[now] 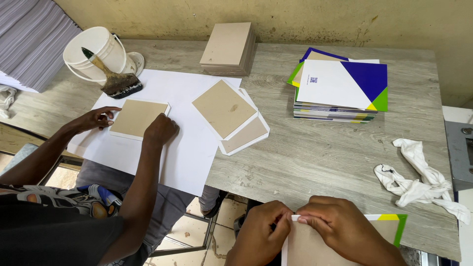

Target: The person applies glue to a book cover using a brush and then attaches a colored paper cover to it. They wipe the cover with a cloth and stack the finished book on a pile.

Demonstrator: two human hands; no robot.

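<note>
Fingertips first: at the near edge, the left hand [261, 231] and the right hand [340, 229] meet thumb to forefinger, both pinched tight on the white folded edge of a brown cardboard cover with a yellow and green corner [315, 246]. That cover lies at the near edge of the grey wood-grain table [315, 162], partly cut off by the frame.

Out to the right, a crumpled white cloth [419, 180] sits alone. Further back on the right, a stack of white, blue and green printed covers [340, 88] stands tidy.

Over on the left, a co-worker presses a brown board with white border [138, 118] flat onto a large white paper sheet [182, 148], one hand [96, 119] at its left edge, the other hand [160, 130] closed into a fist on its near right corner. Just right of them, two more bordered brown boards [231, 116] overlap. At the far left, a white plastic bucket [96, 51] holds a dark glue brush [116, 79], and a stack of plain brown boards [229, 47] waits against the far wall.
</note>
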